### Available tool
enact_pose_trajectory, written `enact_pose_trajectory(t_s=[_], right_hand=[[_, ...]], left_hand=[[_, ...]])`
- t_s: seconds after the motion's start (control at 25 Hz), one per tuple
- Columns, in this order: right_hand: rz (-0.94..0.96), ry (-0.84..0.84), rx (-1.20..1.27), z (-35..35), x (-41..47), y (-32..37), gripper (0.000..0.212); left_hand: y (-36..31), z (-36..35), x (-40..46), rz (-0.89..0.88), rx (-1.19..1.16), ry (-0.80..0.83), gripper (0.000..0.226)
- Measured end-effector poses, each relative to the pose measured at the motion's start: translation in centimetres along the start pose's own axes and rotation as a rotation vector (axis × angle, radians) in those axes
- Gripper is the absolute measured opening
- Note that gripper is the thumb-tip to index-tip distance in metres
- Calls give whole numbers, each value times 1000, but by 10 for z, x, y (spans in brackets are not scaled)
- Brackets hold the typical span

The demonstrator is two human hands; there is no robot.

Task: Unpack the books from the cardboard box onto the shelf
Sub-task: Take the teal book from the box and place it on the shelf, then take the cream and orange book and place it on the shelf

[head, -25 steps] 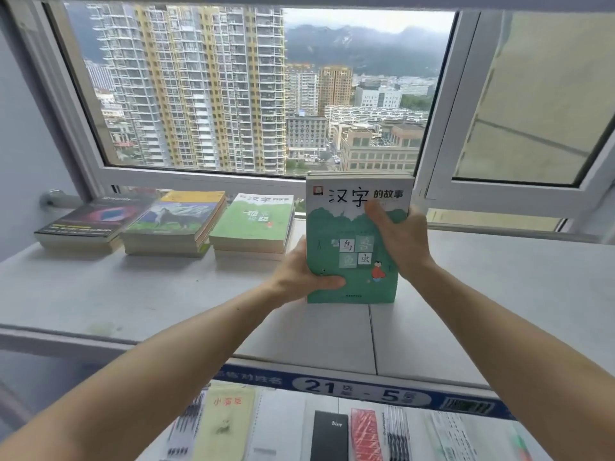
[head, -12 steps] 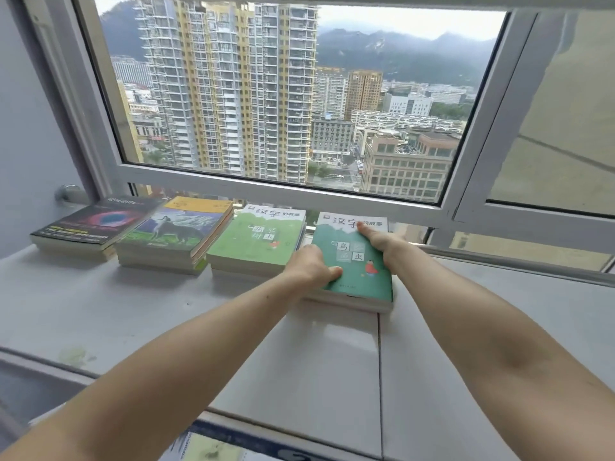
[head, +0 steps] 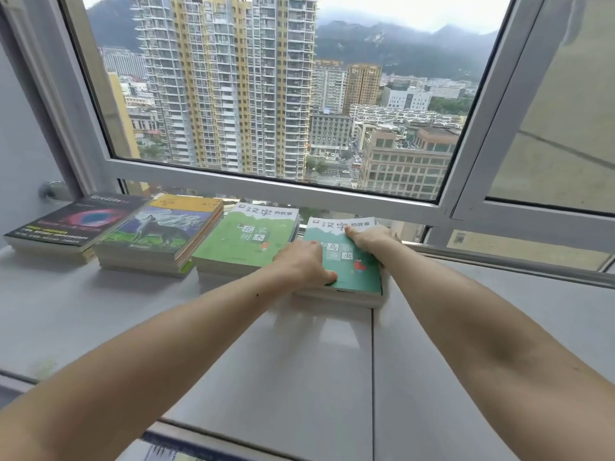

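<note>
Both arms extend forward; left hand (head: 304, 262) grips the teal book (head: 352, 261) at its near-left corner, right hand (head: 369, 236) presses its far edge; book lies flat on the shelf (head: 233, 344), long axis toward the window (head: 266, 188)

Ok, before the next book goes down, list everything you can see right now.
Black book stack: one, dark cover with a red-blue eye shape, far left on the shelf.
Yellow book stack: one, yellow top with a horse picture, second from left.
Light green book stack: one, third from left.
Teal book stack: one, rightmost, lying flat.
Shelf: one, pale grey, under the window.
Window: white frame, city towers outside.
Left hand: gripping the teal stack's left near corner.
Right hand: gripping its far right edge.
</note>
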State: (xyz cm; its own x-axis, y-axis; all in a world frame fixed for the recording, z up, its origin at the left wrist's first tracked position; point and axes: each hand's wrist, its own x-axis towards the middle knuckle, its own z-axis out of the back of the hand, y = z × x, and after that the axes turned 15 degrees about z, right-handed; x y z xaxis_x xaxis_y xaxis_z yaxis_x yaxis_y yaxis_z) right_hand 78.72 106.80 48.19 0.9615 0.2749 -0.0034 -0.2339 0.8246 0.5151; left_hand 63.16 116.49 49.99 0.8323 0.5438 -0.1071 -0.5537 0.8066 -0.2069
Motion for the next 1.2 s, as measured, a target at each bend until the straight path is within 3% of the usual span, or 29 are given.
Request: enact_pose_trajectory(t_s=[0.16, 0.28, 0.48, 0.64, 0.84, 1.2], right_hand=[[232, 73, -189, 26, -18, -10, 76], [480, 133, -314, 54, -49, -21, 76], [651, 138, -804, 94, -120, -57, 89], [461, 79, -953, 129, -188, -97, 84], [85, 128, -1040, 153, -311, -160, 84], [-431, 176, -994, 186, -614, -279, 77]], left_hand=[[6, 11, 10, -153, -7, 2, 76], [-1, 20, 13, -292, 1, 14, 89], [-41, 21, 0, -556, 309, -99, 90], [-88, 13, -36, -817, 371, -214, 80], [-150, -18, -128, -1148, 419, -269, 71], [-249, -113, -415, -1675, 386, -220, 55]])
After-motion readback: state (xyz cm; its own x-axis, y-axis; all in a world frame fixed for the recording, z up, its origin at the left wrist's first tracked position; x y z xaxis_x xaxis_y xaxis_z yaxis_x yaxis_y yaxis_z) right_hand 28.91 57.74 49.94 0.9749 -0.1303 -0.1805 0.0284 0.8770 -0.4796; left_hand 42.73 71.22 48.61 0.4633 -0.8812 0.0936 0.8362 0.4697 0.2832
